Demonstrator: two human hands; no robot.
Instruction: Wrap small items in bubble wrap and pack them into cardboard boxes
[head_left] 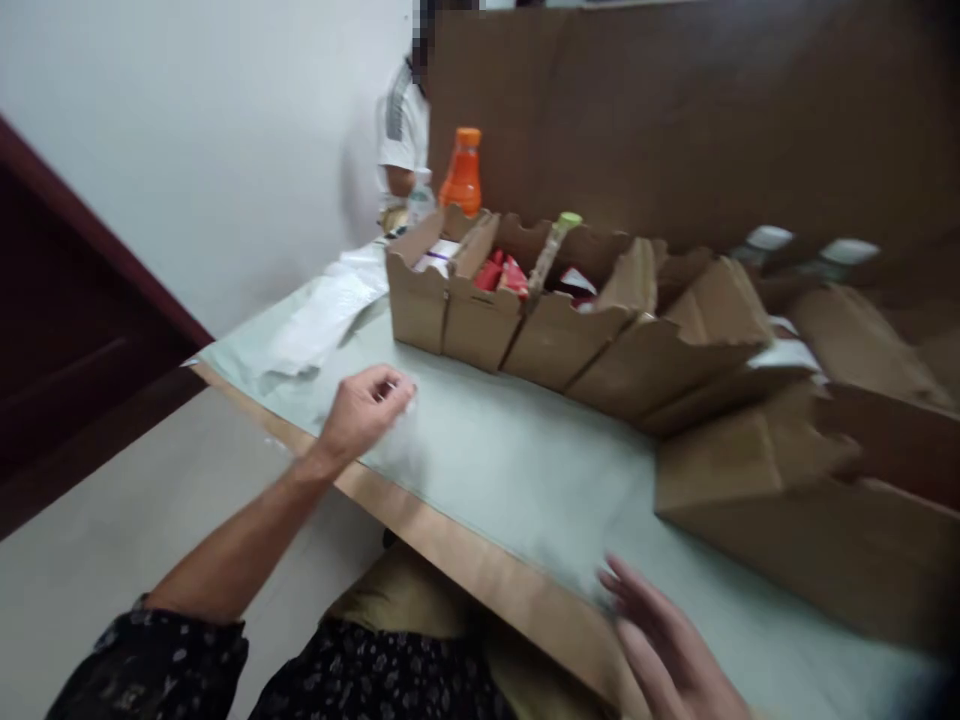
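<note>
My left hand (369, 408) hovers over the left part of the table, thumb and fingertips pinched together. Whatever may be between them is too small or blurred to name. My right hand (667, 640) is at the front edge of the table, blurred by motion, its fingers stretched out and nothing in it. Beyond the left hand lies a crumpled white plastic bag (319, 320). A row of cardboard bins (480, 325) stands behind both hands; red packets (501, 272) show inside one of them.
An orange bottle (463, 175) and a clear bottle (421, 198) stand behind the bins. White-capped bottles (770, 238) are at the back right. A larger cardboard box (795, 530) sits on the right of the pale green tabletop (510, 470). A person in a white shirt (405, 125) is at the far end.
</note>
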